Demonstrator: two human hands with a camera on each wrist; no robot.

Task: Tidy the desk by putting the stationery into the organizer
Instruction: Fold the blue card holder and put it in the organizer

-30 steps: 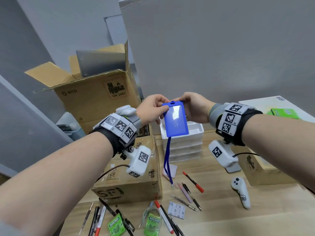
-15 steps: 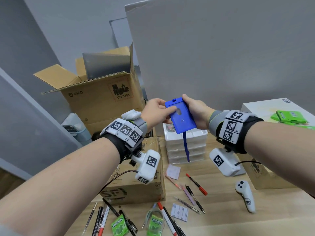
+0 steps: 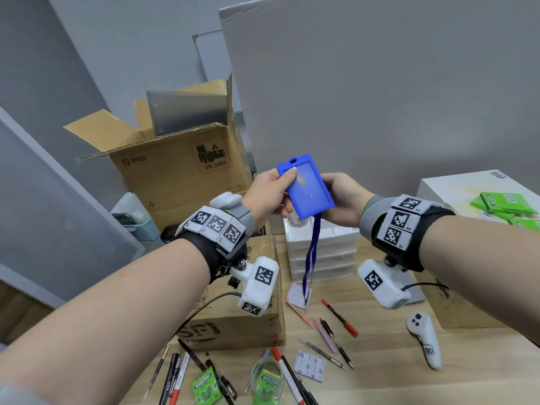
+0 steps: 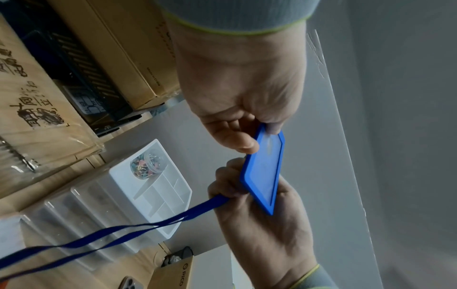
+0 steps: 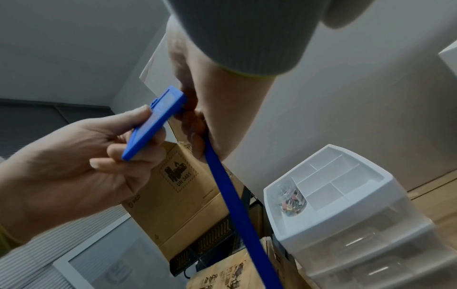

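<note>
Left hand (image 3: 267, 192) and right hand (image 3: 342, 200) both pinch blue plastic badge holder (image 3: 306, 185) (lanyard (image 3: 311, 258) dangling), fingers curled round it.

A: The head view looks forward and down over the surface (image 3: 380, 361)?

B: Yes. Both wrist views sit close under the hands, sharing the badge (image 4: 262, 172) and organizer (image 5: 329, 197).

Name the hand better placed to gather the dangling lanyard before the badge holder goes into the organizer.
Right, probably. The right hand already grips the lanyard at the lower end of the badge holder, above the organizer. The left hand only pinches the holder's upper edge.
</note>
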